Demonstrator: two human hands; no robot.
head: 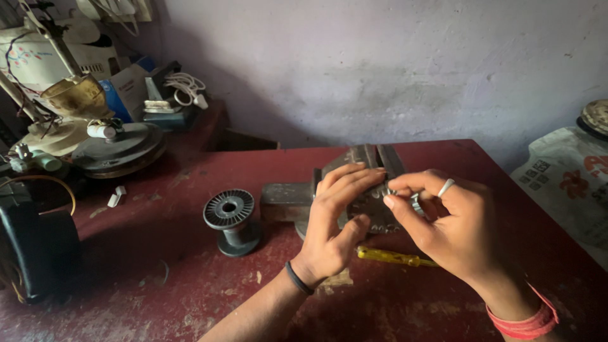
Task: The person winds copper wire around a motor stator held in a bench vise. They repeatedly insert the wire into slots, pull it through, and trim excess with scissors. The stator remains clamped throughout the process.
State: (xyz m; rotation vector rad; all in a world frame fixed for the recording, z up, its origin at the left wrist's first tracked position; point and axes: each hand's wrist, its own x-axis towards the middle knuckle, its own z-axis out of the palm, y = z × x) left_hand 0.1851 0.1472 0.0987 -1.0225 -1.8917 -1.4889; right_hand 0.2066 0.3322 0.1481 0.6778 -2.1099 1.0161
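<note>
Both hands were set on metal vise | left hand rested, grip apart | right hand grip pinched on small metal part | seating step judged; fine alignment needed | red desk

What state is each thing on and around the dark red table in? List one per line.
Grey metal bench vise: upright on the dark red table, partly covered by both hands.
Left hand: resting on the vise.
Right hand: fingers pinched on a small part I cannot make out.
Empty grey spool: standing on end.
Yellow-handled tool: lying flat, untouched.
Two small white pieces: lying loose.
</note>
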